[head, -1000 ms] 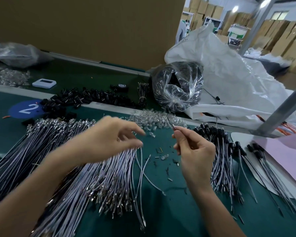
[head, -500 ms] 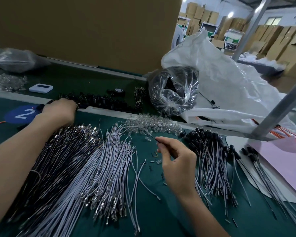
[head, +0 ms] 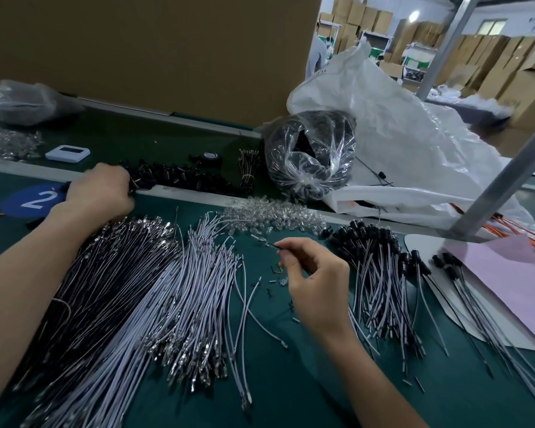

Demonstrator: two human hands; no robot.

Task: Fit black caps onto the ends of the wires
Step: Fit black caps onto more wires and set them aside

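Note:
A row of loose black caps (head: pixel 179 177) lies along the grey rail at the back. My left hand (head: pixel 101 193) rests at the left end of that row with its fingers curled into the caps; whether it holds one is hidden. My right hand (head: pixel 317 274) pinches a thin wire (head: pixel 274 245) between thumb and forefinger, its tip pointing up and left. White and dark uncapped wires (head: pixel 155 291) fan across the green mat (head: pixel 291 381) under my left forearm. Wires with black caps fitted (head: pixel 380 261) lie to the right of my right hand.
A heap of clear plastic pieces (head: pixel 275 216) sits behind my right hand. A clear bag of black parts (head: pixel 309 156) and a big white sack (head: pixel 414 143) stand at the back right. A slanted metal post (head: pixel 501 183) and pink sheet (head: pixel 507 279) occupy the right.
My left hand went from the wire bundle up and left to the black caps and stays there. My right hand dropped slightly toward the mat, still pinching the wire.

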